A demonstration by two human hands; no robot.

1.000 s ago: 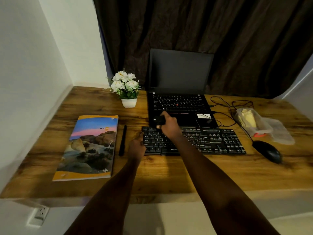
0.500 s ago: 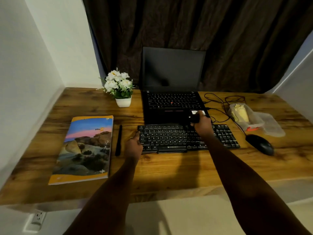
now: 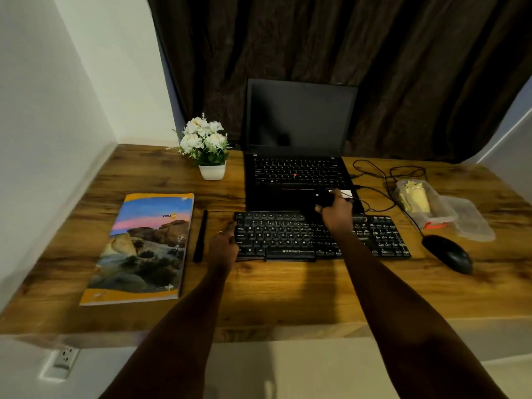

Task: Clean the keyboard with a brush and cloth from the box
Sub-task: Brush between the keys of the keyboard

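A black keyboard [image 3: 288, 237] lies on the wooden desk in front of the laptop. My right hand [image 3: 335, 213] hovers over the keyboard's back row, right of its middle, closed around a small dark brush [image 3: 325, 198] whose tip is over the laptop's front edge. My left hand [image 3: 223, 246] grips the keyboard's left edge. A clear plastic box [image 3: 443, 211] at the right holds a yellow cloth [image 3: 416, 197].
An open black laptop [image 3: 296, 171] stands behind the keyboard. The box's lid [image 3: 475, 223] and a black mouse [image 3: 447, 253] lie at the right, with cables [image 3: 374, 174] behind. A book [image 3: 144, 246], a black pen [image 3: 200, 236] and a flower pot [image 3: 211, 171] are on the left.
My right hand has carried the brush rightward along the keyboard's back row, from near the left end to past the middle. My left hand has stayed on the left edge.
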